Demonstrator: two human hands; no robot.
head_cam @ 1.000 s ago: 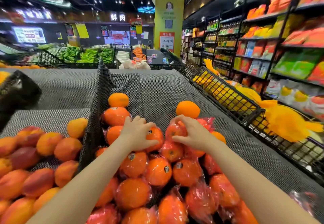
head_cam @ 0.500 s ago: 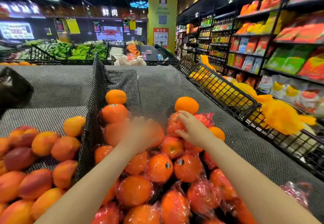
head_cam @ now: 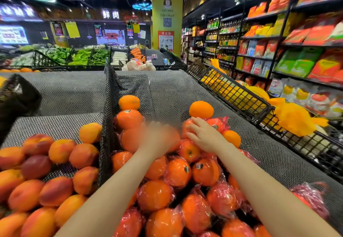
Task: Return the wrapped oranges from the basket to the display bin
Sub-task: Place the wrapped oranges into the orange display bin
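Observation:
The display bin point(head_cam: 176, 90), lined with grey mesh matting, holds a pile of wrapped oranges point(head_cam: 178, 171) in clear and red film, with stickers on some. Two bare oranges point(head_cam: 201, 109) sit at the back of the pile. My right hand point(head_cam: 204, 136) lies over a red-wrapped orange point(head_cam: 185, 128) at the pile's far right, fingers and thumb curled around it. My left hand point(head_cam: 159, 138) hovers over the pile's middle and is blurred by motion, so its grip is unclear.
A black mesh divider point(head_cam: 107, 125) separates the oranges from peaches point(head_cam: 46, 171) on the left. A dark mesh object point(head_cam: 16, 97) sits at the far left. A black wire rack point(head_cam: 235, 95) with yellow goods borders the right, with shelves behind it.
My left hand has left the orange it was gripping and is moving, now blurred. My right hand stays on the red-wrapped orange. The view has shifted slightly.

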